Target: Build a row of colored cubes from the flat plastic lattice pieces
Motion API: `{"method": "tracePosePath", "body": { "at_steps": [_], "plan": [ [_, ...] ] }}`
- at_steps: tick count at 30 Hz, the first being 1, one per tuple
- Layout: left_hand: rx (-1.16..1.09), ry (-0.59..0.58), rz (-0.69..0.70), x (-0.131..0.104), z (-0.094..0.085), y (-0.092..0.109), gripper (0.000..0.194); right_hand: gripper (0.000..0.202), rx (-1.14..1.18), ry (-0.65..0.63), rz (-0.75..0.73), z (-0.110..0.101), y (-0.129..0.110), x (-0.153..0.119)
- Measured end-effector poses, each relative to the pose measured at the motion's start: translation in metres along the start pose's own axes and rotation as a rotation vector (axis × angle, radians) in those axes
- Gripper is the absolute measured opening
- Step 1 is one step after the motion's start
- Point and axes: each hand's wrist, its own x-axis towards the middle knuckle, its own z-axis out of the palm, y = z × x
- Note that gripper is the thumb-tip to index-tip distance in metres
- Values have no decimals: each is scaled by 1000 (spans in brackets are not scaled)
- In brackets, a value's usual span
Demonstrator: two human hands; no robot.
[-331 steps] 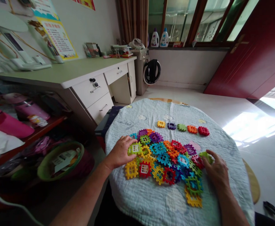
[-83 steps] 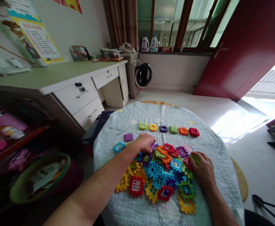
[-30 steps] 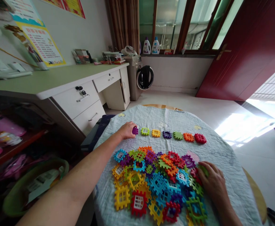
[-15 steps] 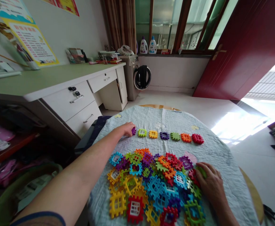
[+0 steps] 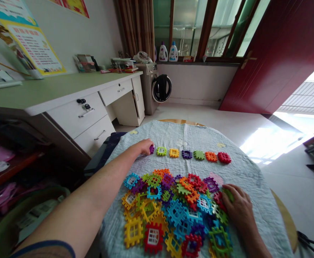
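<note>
At the left end of a row of square plastic pieces, my left hand (image 5: 145,146) has its fingers closed on a purple piece (image 5: 151,149). To its right in the row lie a light green piece (image 5: 161,151), a yellow one (image 5: 174,153), a dark purple one (image 5: 186,154), a green one (image 5: 199,155), an orange one (image 5: 211,156) and a red one (image 5: 224,157). My right hand (image 5: 237,203) holds a green piece (image 5: 229,194) beside the right edge of a mixed pile of pieces (image 5: 177,211).
A light blue cloth (image 5: 253,200) covers the round table. Beyond its left side stands a desk with drawers (image 5: 89,111). A washing machine (image 5: 147,86) is at the back, and a red door (image 5: 264,61) stands at the right.
</note>
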Motion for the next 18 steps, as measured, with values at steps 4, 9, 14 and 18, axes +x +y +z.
{"method": "tracePosePath", "body": {
  "at_steps": [4,9,14,18],
  "plan": [
    [2,4,-1,1,0,3,41,35,6,1,-4,1,2,-1],
    [0,16,-12,0,0,7,41,35,5,5,9,3,2,-1],
    [-2,16,-18,1,2,6,45,34,20,-10,17,3,1,-1],
    [-11,16,-15,4,5,3,48,34,30,-12,25,1,-2,-1]
  ]
}}
